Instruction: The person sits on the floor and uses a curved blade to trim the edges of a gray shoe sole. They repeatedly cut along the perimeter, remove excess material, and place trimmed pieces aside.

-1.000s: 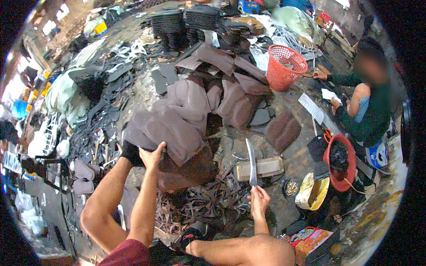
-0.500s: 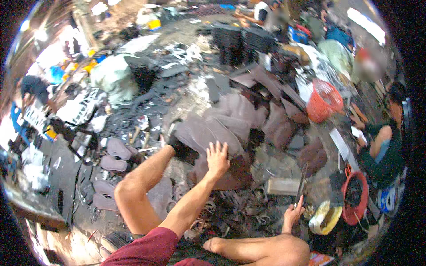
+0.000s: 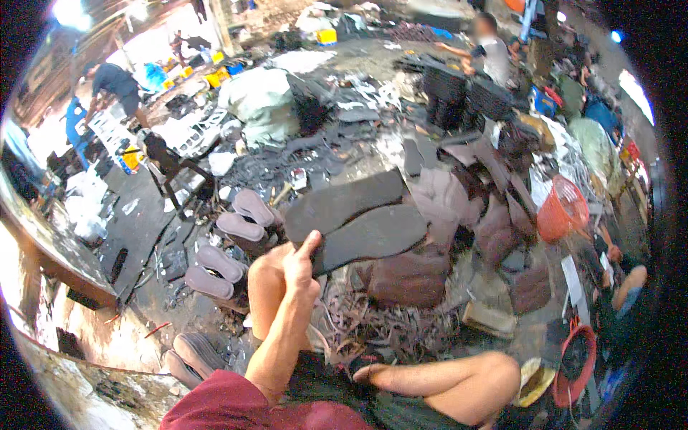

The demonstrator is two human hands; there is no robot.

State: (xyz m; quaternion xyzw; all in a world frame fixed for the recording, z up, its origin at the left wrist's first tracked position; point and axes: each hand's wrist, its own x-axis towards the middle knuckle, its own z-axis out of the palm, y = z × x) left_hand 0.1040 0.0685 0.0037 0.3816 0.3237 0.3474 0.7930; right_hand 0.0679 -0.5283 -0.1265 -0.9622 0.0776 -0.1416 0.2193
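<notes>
As you look down through the head view, your left hand (image 3: 298,272) holds the dark soles (image 3: 376,238) up above the floor, just beyond your left knee (image 3: 262,294). Its fingers grasp the near left end, thumb on top; the rest are hidden underneath, so you cannot tell how far they reach. Your right hand is out of sight, and whether it is released or clenched cannot be told. The two soles lie side by side, sticking out to the right toward the brown sheets (image 3: 408,279), with strips of scrap (image 3: 387,333) nearer to you.

Expect them to be light and probably rubbery: held by one end they look nearly flat, so they seem fairly stiff, yet should bend under a firm press. The matt face looks grippy rather than slippery, and hardly fragile. Pinch across both at one end, or support them midway from below should the far end sag.
</notes>
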